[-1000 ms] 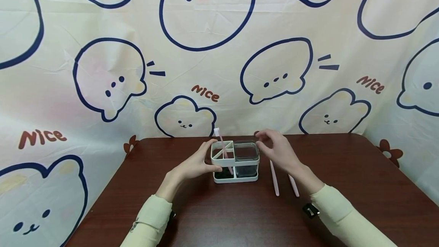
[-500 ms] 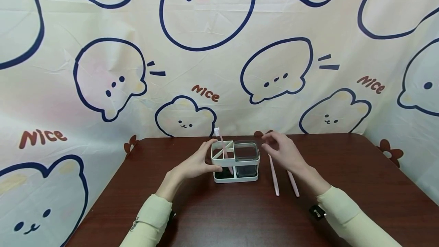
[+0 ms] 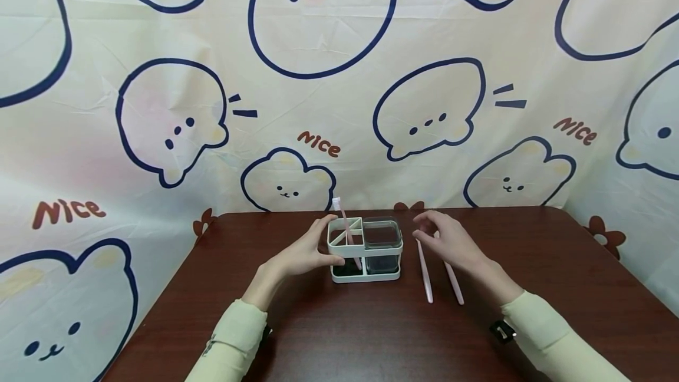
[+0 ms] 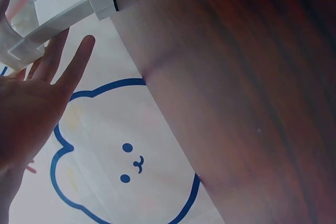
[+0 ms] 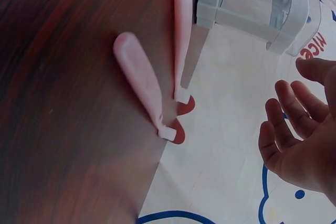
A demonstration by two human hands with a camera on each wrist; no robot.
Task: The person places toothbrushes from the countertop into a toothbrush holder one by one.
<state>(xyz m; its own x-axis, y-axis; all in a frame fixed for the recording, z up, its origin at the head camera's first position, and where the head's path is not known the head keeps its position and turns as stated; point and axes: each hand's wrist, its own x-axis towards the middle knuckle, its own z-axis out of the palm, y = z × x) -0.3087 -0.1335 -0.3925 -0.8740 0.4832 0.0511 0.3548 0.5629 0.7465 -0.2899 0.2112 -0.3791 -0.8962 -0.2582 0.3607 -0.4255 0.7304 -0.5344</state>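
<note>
A white two-tier toothbrush holder [image 3: 383, 252] with a clear cup [image 3: 383, 234] stands mid-table. My left hand [image 3: 301, 251] grips its left end, thumb in front and fingers behind; the left wrist view shows this hand [image 4: 29, 111] at the holder's frame [image 4: 63, 22]. One pink toothbrush [image 3: 348, 231] leans bristles up in a left compartment. Right of the holder lie two pink toothbrushes, a nearer-in one [image 3: 425, 276] and an outer one [image 3: 454, 285], bristles away from me. Above their far ends my right hand [image 3: 451, 241] hovers, fingers loosely bent and holding nothing.
The dark brown wooden table [image 3: 361, 335] ends at a back edge just behind the holder. A cream cloth [image 3: 339, 105] with cartoon bears hangs behind it. In the right wrist view the brush heads [image 5: 168, 132] lie near that edge.
My right hand has moved right and slightly down, away from the holder's cup and over the two lying toothbrushes. My left hand and the holder have stayed put.
</note>
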